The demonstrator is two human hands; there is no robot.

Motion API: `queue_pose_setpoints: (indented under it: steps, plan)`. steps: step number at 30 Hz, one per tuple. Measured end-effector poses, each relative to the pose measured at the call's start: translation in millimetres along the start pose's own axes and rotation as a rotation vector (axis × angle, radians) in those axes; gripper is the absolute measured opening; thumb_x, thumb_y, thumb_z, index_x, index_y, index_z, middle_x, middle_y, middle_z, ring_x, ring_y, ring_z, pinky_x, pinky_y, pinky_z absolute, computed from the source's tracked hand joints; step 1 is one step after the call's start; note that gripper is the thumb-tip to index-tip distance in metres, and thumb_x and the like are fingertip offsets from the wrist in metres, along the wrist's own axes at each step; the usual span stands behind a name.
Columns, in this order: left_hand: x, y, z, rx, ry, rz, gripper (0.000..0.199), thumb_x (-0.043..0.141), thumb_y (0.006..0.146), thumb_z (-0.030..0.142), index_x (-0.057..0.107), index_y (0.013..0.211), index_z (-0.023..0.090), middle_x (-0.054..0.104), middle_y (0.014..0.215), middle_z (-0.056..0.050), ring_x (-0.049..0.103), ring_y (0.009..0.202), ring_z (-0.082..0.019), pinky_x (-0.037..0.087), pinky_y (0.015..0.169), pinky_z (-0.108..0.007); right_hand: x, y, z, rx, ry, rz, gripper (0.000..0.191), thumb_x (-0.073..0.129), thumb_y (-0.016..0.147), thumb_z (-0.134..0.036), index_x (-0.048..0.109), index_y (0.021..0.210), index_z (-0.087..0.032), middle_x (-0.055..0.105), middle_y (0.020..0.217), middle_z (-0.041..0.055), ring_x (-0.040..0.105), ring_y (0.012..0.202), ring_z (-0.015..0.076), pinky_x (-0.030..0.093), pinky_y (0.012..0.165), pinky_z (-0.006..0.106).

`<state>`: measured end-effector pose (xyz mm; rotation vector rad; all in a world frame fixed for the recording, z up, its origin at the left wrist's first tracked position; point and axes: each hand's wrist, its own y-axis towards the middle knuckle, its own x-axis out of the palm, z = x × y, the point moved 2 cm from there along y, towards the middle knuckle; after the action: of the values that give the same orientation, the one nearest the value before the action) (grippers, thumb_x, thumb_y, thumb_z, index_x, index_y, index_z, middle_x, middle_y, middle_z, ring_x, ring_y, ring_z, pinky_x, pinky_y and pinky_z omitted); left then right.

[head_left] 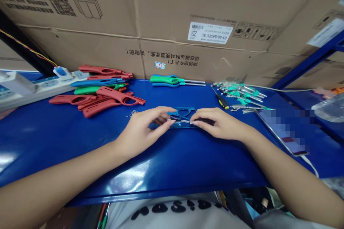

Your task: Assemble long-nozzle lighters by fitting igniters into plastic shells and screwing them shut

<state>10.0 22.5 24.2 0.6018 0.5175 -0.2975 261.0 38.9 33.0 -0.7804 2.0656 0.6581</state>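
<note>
Two halves of a blue lighter shell lie open on the table between my hands, with small dark and pale inner parts in the nearer half. My left hand pinches the left end of that half, its thumb and fingers around a small part there. From the right, my right hand closes thumb and forefinger on a slim dark-handled tool. Its handle runs under the fingers, and I cannot make out its exact kind.
Red, blue and green lighter shells are heaped at left beside a white power strip. Lighters with metal tubes lie at the back. Right of them are a screwdriver, metal-tubed inner assemblies and a phone. Cardboard stands behind.
</note>
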Motion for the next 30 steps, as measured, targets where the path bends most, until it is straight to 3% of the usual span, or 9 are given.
queue_pose_setpoints:
  steps: [2,6,10,14,22,30]
  plan:
    - [-2.8,2.6,-0.2,0.037,0.064,0.005,0.013,0.064,0.095,0.026,0.072,0.104,0.020,0.076,0.093,-0.001,0.070,0.077,-0.013,0.058,0.075,-0.024,-1.6,-1.0,-3.8,-0.012,0.093,-0.090,0.019,0.053,0.100,-0.029,0.069,0.104,-0.019,0.073,0.099,0.0055,0.066,0.088,0.0162,0.051,0.081,0.031]
    - [-2.5,5.7,-6.4,0.030,0.116,-0.050,0.016,0.063,0.096,0.029,0.075,0.094,0.020,0.075,0.087,-0.002,0.068,0.075,-0.014,0.054,0.073,-0.025,-2.1,-3.1,-6.2,0.044,0.239,-0.176,0.017,0.061,0.096,-0.031,0.067,0.106,-0.019,0.072,0.093,0.0039,0.065,0.079,0.0141,0.051,0.069,0.026]
    - [1.5,6.5,-12.7,0.000,0.112,-0.102,0.020,0.059,0.098,0.031,0.076,0.102,0.020,0.075,0.092,-0.004,0.068,0.077,-0.015,0.054,0.071,-0.025,-3.6,-5.2,0.6,0.144,0.287,-0.125,0.018,0.060,0.095,-0.035,0.060,0.106,-0.020,0.065,0.080,-0.0003,0.058,0.067,0.0119,0.047,0.061,0.024]
    - [3.8,7.2,-13.8,0.040,0.124,-0.137,0.020,0.058,0.098,0.026,0.075,0.107,0.020,0.075,0.097,-0.005,0.068,0.081,-0.016,0.055,0.073,-0.026,-8.3,-5.5,7.3,0.139,0.195,-0.076,0.018,0.062,0.094,-0.037,0.065,0.094,-0.019,0.065,0.084,0.0022,0.055,0.070,0.0132,0.047,0.064,0.026]
    - [7.1,8.7,-15.6,0.123,0.178,-0.139,0.018,0.058,0.098,0.021,0.073,0.107,0.018,0.069,0.103,-0.006,0.067,0.093,-0.017,0.055,0.087,-0.031,-10.3,-3.1,15.8,0.138,0.157,-0.024,0.019,0.064,0.093,-0.037,0.069,0.093,-0.019,0.068,0.087,0.0034,0.060,0.077,0.0160,0.049,0.072,0.030]
    - [10.3,11.1,-16.2,0.133,0.239,-0.144,0.016,0.059,0.097,0.023,0.073,0.103,0.018,0.072,0.101,-0.006,0.066,0.094,-0.020,0.054,0.088,-0.037,-12.4,-4.7,18.3,0.140,0.080,-0.040,0.017,0.061,0.094,-0.034,0.071,0.093,-0.020,0.073,0.091,0.0049,0.065,0.081,0.0187,0.052,0.075,0.033]
